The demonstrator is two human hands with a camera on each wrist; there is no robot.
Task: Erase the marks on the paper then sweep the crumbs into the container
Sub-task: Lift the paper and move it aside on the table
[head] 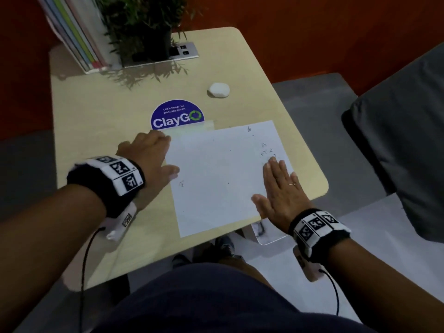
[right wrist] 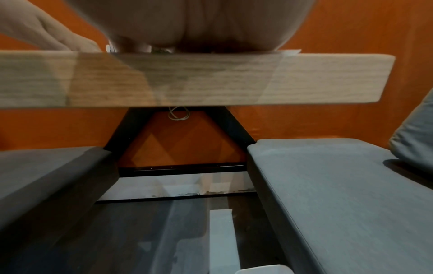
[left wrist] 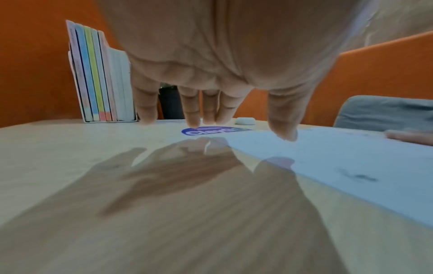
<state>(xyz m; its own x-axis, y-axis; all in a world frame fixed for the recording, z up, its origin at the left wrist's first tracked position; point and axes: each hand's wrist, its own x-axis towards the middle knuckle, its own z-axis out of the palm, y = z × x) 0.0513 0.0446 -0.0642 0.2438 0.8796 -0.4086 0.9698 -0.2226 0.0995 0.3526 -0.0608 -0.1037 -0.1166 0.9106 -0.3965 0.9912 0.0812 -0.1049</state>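
A white sheet of paper [head: 223,174] lies on the light wooden table [head: 96,131]. Dark eraser crumbs [head: 266,150] are scattered near its right edge, and a small smudge [head: 181,183] sits near its left edge. My left hand [head: 153,155] rests at the paper's top-left corner with straight fingers [left wrist: 194,111] on the table and the thumb [left wrist: 286,129] on the sheet. My right hand [head: 278,186] lies flat on the paper's right side, just below the crumbs. A white container [head: 269,233] with dark crumbs in it sits below the table's near edge, under my right wrist. The white eraser [head: 218,89] lies apart at the back.
Upright books [head: 77,32], a potted plant [head: 146,27] and a socket plate [head: 185,51] stand at the table's far end. A blue round sticker [head: 177,115] lies just beyond the paper. A grey cushion [head: 403,140] is on the bench to the right.
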